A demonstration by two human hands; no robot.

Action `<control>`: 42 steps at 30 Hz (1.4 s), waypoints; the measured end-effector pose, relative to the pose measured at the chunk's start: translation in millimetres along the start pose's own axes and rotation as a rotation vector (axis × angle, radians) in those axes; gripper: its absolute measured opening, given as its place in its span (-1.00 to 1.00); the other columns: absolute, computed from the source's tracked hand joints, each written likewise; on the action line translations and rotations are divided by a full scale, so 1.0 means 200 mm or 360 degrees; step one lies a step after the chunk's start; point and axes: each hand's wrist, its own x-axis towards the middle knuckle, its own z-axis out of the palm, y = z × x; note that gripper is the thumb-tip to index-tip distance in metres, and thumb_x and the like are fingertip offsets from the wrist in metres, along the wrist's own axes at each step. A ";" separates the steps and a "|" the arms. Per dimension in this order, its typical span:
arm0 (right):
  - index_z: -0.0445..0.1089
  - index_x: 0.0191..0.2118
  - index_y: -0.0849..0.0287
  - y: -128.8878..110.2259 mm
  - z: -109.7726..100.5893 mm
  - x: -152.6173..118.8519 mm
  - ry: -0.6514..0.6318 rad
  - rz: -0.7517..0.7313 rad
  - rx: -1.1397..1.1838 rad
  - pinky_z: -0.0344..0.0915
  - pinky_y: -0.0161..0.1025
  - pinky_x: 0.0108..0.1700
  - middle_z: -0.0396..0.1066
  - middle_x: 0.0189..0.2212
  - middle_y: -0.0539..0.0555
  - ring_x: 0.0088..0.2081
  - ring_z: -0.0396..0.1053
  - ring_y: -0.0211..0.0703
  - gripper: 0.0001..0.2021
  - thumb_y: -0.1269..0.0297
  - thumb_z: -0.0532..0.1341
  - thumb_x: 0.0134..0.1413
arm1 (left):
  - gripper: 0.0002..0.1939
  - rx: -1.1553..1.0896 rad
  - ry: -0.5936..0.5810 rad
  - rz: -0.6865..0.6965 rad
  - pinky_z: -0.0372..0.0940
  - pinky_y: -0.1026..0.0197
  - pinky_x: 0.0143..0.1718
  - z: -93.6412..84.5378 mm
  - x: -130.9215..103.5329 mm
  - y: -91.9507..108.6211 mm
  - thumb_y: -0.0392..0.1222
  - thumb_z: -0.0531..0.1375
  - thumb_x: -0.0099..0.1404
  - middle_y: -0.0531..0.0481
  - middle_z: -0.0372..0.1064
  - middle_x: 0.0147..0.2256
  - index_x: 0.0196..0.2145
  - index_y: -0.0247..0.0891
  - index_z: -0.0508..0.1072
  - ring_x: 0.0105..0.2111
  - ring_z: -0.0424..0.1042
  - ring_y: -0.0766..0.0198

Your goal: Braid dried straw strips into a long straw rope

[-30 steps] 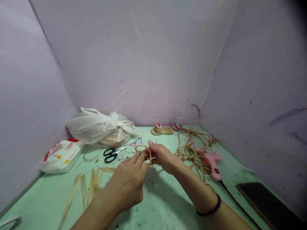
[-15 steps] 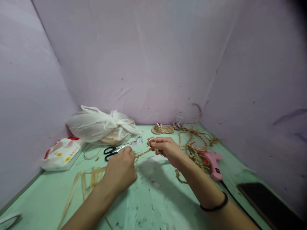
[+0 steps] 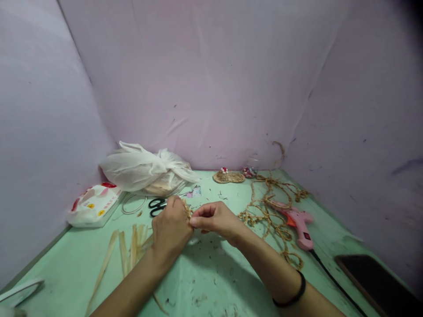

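My left hand (image 3: 172,225) is closed around a braided straw cord (image 3: 187,208), a short piece of which shows beside its knuckles. Thumb and finger of my right hand (image 3: 216,220) pinch at the cord right beside the left hand. The exact grip is partly hidden. Loose flat straw strips (image 3: 123,246) trail on the table to the left of my left hand. Black-handled scissors (image 3: 156,206) lie just behind that hand, partly covered by it. To the right, a tangled length of braided straw cord (image 3: 268,204) spreads over the table.
A pink glue gun (image 3: 303,226) with a black cable and a dark phone (image 3: 373,281) lie right. At the back are a small straw slipper (image 3: 233,177), a bead jar (image 3: 250,171) and a white plastic bag (image 3: 142,169). A tissue pack (image 3: 95,204) sits left.
My right hand has moved left and down, from holding the cord stretched out to meeting my left hand. The tangled cord on the right has shifted, and the view has turned slightly left.
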 end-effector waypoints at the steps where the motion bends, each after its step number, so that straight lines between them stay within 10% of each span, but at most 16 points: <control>1: 0.36 -0.59 0.28 0.00 0.00 0.00 -0.0001 -0.0009 0.0000 0.07 -0.44 -0.58 0.21 -0.72 -0.08 -0.64 0.08 -0.45 -0.82 0.27 0.30 -0.32 | -0.86 0.0006 0.0021 0.0035 0.00 0.23 -0.52 0.00 -0.01 0.00 -0.24 -0.05 0.17 -0.06 0.29 -0.18 -0.35 -0.24 0.27 -0.40 0.35 0.25; 10: 0.24 -0.68 0.27 -0.01 -0.01 0.00 -0.0075 0.0268 0.0453 0.06 -0.45 -0.60 0.22 -0.71 -0.06 -0.67 0.15 -0.44 -0.83 0.34 0.20 -0.25 | -0.83 0.0046 -0.0002 0.0090 -0.02 0.21 -0.54 0.01 -0.02 0.02 -0.23 -0.10 0.20 -0.03 0.30 -0.28 -0.38 -0.22 0.27 -0.46 0.33 0.24; 26: 0.26 -0.72 0.27 -0.01 -0.07 -0.03 -0.0217 0.0167 -0.0666 -0.13 -0.43 -0.68 0.07 -0.80 -0.13 -0.71 -0.07 -0.48 -0.95 0.47 0.10 -0.41 | -0.88 0.0088 0.0019 0.0553 0.08 0.19 -0.43 0.03 -0.05 0.01 -0.26 -0.01 0.11 -0.11 0.32 -0.34 -0.42 -0.27 0.30 -0.41 0.31 0.17; 37: 0.28 -0.53 0.22 0.07 -0.18 0.07 0.0380 -0.0159 -0.0660 0.00 -0.43 -0.64 0.22 -0.72 -0.07 -0.68 0.15 -0.38 -0.85 0.47 0.03 -0.36 | -0.78 -0.0309 -0.0559 0.0064 0.04 0.26 -0.46 0.05 0.01 0.12 -0.25 -0.08 0.20 -0.03 0.35 -0.48 -0.44 -0.25 0.34 -0.41 0.35 0.23; 42: 0.31 -0.52 0.24 0.12 -0.29 0.11 0.0554 -0.0209 -0.0615 0.04 -0.41 -0.62 0.25 -0.69 -0.05 -0.68 0.12 -0.38 -0.85 0.45 0.04 -0.33 | -0.77 -0.0266 -0.0361 0.0257 0.11 0.25 -0.40 0.12 0.04 0.22 -0.29 -0.03 0.13 -0.13 0.28 -0.15 -0.31 -0.27 0.38 -0.36 0.36 0.24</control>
